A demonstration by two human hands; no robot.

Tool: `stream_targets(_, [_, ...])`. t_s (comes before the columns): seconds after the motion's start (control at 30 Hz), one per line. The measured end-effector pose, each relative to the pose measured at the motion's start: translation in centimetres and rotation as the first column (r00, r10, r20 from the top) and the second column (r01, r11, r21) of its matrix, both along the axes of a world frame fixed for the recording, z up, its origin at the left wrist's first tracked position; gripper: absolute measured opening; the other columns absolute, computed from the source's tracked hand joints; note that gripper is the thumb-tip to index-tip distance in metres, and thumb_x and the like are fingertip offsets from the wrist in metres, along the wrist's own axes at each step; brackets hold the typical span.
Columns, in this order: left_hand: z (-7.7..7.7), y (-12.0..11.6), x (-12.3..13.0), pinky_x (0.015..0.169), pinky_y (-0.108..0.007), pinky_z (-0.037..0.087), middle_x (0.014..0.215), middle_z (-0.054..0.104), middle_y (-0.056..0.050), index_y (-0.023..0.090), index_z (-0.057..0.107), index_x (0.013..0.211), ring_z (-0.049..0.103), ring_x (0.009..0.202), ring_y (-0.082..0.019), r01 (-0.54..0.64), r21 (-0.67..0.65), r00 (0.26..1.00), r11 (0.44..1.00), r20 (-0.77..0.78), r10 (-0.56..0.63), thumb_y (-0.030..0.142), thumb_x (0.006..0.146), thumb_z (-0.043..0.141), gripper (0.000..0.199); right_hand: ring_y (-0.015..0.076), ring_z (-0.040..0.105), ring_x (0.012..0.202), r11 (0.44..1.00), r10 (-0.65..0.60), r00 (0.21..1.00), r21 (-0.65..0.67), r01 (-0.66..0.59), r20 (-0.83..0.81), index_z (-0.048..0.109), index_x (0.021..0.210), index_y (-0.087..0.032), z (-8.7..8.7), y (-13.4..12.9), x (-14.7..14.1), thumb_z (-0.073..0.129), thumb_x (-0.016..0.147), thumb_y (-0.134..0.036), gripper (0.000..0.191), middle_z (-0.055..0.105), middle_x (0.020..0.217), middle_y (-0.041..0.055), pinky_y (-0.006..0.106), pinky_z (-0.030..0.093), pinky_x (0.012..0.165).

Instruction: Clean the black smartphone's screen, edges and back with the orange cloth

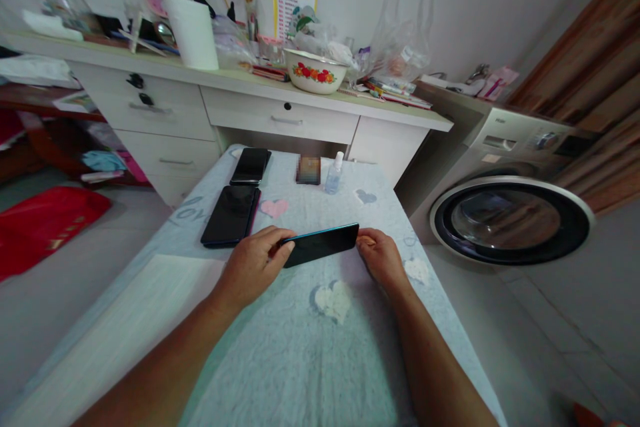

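Between my two hands a dark smartphone (323, 245) with a blue-green edge is held sideways, its black screen tilted toward me. My left hand (257, 260) pinches its left end, thumb at the front. At the right end, my right hand (383, 255) grips the phone's short edge with curled fingers. Just beyond my left hand lies another phone (231, 215) with a black screen. Behind that rests a further dark phone (251, 166). A small clear spray bottle (333, 177) stands upright at the far side, beside a blurred-out brown square item (309, 169).
A pale blue cloth with hearts covers the table (300, 360); a whitish sheet (120, 333) lies at left. Beyond is a white drawer desk (240, 110) bearing a flowered enamel bowl (315, 75) and a paper roll (193, 33). A washing machine (500, 147) stands right.
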State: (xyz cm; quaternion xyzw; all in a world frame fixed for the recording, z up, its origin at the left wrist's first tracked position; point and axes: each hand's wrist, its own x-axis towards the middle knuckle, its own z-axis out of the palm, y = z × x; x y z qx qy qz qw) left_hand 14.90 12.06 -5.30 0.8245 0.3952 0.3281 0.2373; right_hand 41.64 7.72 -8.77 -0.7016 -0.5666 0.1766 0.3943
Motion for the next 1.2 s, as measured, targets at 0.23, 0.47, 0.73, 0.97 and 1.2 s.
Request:
stream_targets(0.23, [-0.06,0.28,-0.1,0.076,-0.029,0.047,0.094,0.069,-0.003,0.021,0.066,0.102,0.064,0.084,-0.018,-0.019,0.006,1.0,1.0,-0.025,0.019,0.031,0.089,0.047,0.025,0.0205,0.062,0.086,0.993,-0.002,0.978,-0.115,0.026,0.21,0.071,0.092,-0.021,0.91,-0.28,-0.54,0.048,0.08,-0.022,0.026,0.069,0.091,0.0059,0.029,0.044,0.076])
stream_targets(0.47, [-0.21,0.18,-0.1,0.078,-0.029,0.047,0.095,0.07,-0.003,0.022,0.068,0.102,0.064,0.088,-0.018,-0.021,-0.01,1.0,1.0,0.018,0.022,0.031,0.089,0.048,0.026,0.0197,0.062,0.084,0.997,-0.002,0.99,-0.071,0.013,0.143,0.071,0.093,-0.02,0.86,-0.34,-0.39,0.05,0.078,-0.023,0.026,0.068,0.091,0.0055,0.029,0.045,0.077])
stream_targets(0.73, [-0.6,0.26,0.07,0.075,-0.029,0.048,0.094,0.072,-0.002,0.021,0.069,0.099,0.065,0.081,-0.019,-0.153,-0.104,0.983,0.983,0.088,0.162,0.038,0.086,0.051,0.028,0.0196,0.063,0.087,0.998,0.001,0.997,0.057,0.004,-0.078,0.069,0.096,-0.017,0.42,-0.24,-0.36,0.052,0.078,-0.028,0.027,0.069,0.092,0.0064,0.03,0.047,0.08])
stream_targets(0.97, [-0.77,0.32,0.16,0.072,-0.028,0.048,0.091,0.071,-0.002,0.021,0.068,0.098,0.064,0.078,-0.018,-0.174,-0.174,0.973,0.969,0.121,0.197,0.04,0.085,0.051,0.029,0.0207,0.063,0.089,0.998,0.035,0.999,-0.05,-0.035,-0.006,0.068,0.105,-0.02,0.37,-0.29,-0.32,0.053,0.078,-0.027,0.032,0.07,0.095,0.0051,0.032,0.047,0.082])
stream_targets(1.2, [-0.76,0.44,0.02,0.073,-0.029,0.047,0.09,0.071,-0.002,0.022,0.069,0.097,0.064,0.079,-0.018,-0.147,-0.1,0.983,0.984,0.091,0.156,0.037,0.084,0.052,0.026,0.0195,0.062,0.087,0.999,0.032,0.999,-0.016,-0.032,-0.002,0.07,0.097,-0.021,0.04,-0.16,-0.24,0.053,0.077,-0.025,0.027,0.067,0.092,0.0046,0.031,0.046,0.081])
